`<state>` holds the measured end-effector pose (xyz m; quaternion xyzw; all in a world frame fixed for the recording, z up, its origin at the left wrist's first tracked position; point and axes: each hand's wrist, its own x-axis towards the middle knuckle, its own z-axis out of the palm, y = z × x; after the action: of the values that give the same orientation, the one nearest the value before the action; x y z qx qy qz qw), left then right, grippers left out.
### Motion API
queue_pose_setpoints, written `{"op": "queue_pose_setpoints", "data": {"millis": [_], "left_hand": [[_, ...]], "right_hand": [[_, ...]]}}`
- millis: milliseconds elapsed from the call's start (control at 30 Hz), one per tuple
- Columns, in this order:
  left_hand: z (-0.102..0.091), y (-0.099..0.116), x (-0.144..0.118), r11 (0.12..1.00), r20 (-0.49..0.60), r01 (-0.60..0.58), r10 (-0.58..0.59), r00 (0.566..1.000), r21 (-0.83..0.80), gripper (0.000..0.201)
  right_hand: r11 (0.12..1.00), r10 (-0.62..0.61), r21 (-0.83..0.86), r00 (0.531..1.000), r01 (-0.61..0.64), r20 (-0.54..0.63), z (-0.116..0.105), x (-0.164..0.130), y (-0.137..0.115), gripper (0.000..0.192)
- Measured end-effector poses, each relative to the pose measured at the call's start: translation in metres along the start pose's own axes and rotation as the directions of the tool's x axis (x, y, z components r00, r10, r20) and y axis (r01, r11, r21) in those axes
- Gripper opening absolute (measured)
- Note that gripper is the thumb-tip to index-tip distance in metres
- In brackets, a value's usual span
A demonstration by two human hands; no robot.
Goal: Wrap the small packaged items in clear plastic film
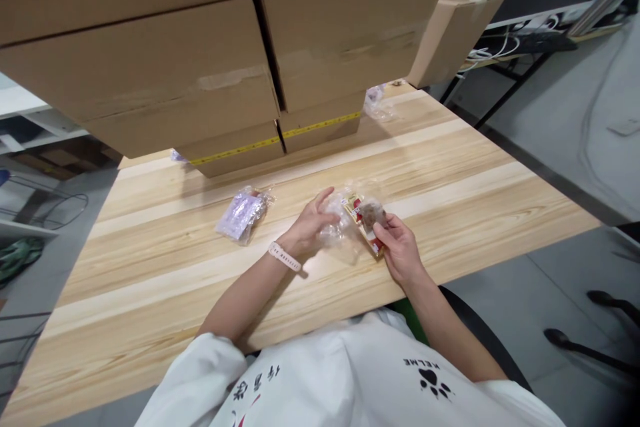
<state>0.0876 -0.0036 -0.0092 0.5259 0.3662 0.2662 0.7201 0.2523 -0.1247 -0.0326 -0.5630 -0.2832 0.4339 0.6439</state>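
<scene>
In my right hand [403,250] is a small snack packet [367,221], gold and red with a window that shows something brown. The thumb presses on its face and the packet tilts toward the left. A crumpled clear plastic bag [337,230] lies between my hands, against the packet's left side. My left hand [309,220] is at the bag's left edge, thumb and index finger stretched apart; its other fingers are partly hidden. Farther left on the table [165,293] rests a purple packet [243,213] in clear plastic.
Large stacked cardboard boxes [185,73] fill the back of the table, with a yellow measuring tape [320,125] along the low front faces. Another wrapped item [376,101] is beside them. A desk with cables [500,50] stands at the right, chair legs [590,347] below.
</scene>
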Motion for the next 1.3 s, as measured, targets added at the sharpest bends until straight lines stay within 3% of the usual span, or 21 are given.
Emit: {"op": "queue_pose_setpoints", "data": {"millis": [67, 167, 200, 267, 300, 367, 433, 500, 567, 667, 800, 900, 1000, 1167, 1233, 1300], "left_hand": [[0.005, -0.001, 0.004, 0.988, 0.008, 0.066, -0.065, 0.998, -0.137, 0.059], [0.013, -0.008, 0.007, 0.988, -0.149, 0.022, -0.045, 0.988, -0.156, 0.049], [0.015, -0.01, 0.006, 0.994, -0.222, -0.025, 0.001, 0.975, -0.106, 0.051], [0.018, -0.013, 0.002, 0.973, -0.32, -0.171, 0.213, 0.923, 0.156, 0.055], [0.019, -0.013, -0.001, 0.908, -0.31, -0.242, 0.352, 0.883, 0.342, 0.053], [0.02, -0.015, -0.006, 0.681, -0.16, -0.324, 0.546, 0.822, 0.656, 0.047], [0.02, -0.017, -0.01, 0.527, -0.015, -0.333, 0.55, 0.835, 0.782, 0.045], [0.02, -0.02, -0.01, 0.476, 0.038, -0.309, 0.497, 0.867, 0.823, 0.047], [0.019, -0.024, -0.008, 0.465, 0.037, -0.286, 0.476, 0.879, 0.838, 0.048], [0.017, -0.026, -0.005, 0.465, 0.03, -0.284, 0.481, 0.876, 0.839, 0.049], [0.017, -0.022, -0.008, 0.57, 0.001, -0.294, 0.457, 0.889, 0.767, 0.044], [0.02, -0.017, -0.014, 0.736, -0.051, -0.283, 0.396, 0.917, 0.615, 0.053], [0.024, -0.013, -0.021, 0.826, -0.039, -0.293, 0.354, 0.934, 0.483, 0.064], [0.017, -0.02, -0.034, 0.846, -0.026, -0.307, 0.353, 0.935, 0.436, 0.061], [0.007, -0.025, -0.04, 0.864, -0.048, -0.287, 0.335, 0.941, 0.413, 0.057], [-0.002, -0.03, -0.044, 0.883, -0.079, -0.268, 0.321, 0.944, 0.386, 0.053]], "right_hand": [[0.997, -0.027, 0.066, 0.999, 0.028, -0.021, 0.003, 0.001, -0.002, 0.045], [0.999, -0.046, 0.017, 0.991, 0.048, -0.125, 0.004, 0.003, 0.003, 0.045], [0.999, -0.042, -0.018, 0.987, 0.04, -0.155, 0.002, 0.003, 0.006, 0.046], [0.996, -0.034, -0.084, 0.985, 0.02, -0.171, -0.002, 0.004, 0.012, 0.047], [0.993, -0.035, -0.113, 0.987, 0.017, -0.158, -0.004, 0.005, 0.015, 0.046], [0.981, -0.053, -0.189, 0.993, 0.033, -0.103, -0.006, 0.006, 0.017, 0.043], [0.946, -0.089, -0.317, 0.994, 0.067, -0.055, -0.005, 0.006, 0.017, 0.04], [0.86, -0.19, -0.488, 0.981, 0.149, -0.036, -0.002, 0.006, 0.014, 0.04], [0.701, -0.358, -0.657, 0.934, 0.277, 0.011, 0.001, 0.004, 0.012, 0.051], [0.413, -0.489, -0.797, 0.846, 0.441, 0.215, 0.002, 0.0, 0.015, 0.07], [0.152, -0.353, -0.799, 0.787, 0.581, 0.506, 0.001, -0.004, 0.024, 0.074], [0.037, -0.281, -0.802, 0.776, 0.597, 0.565, 0.001, 0.004, 0.025, 0.067], [-0.005, -0.257, -0.813, 0.785, 0.582, 0.563, -0.002, 0.028, 0.022, 0.053], [-0.012, -0.256, -0.806, 0.778, 0.592, 0.575, -0.015, 0.098, 0.014, 0.048], [-0.006, -0.259, -0.85, 0.82, 0.527, 0.51, -0.024, 0.133, 0.008, 0.048], [0.053, -0.283, -0.932, 0.9, 0.359, 0.33, -0.034, 0.17, -0.001, 0.048]]}}
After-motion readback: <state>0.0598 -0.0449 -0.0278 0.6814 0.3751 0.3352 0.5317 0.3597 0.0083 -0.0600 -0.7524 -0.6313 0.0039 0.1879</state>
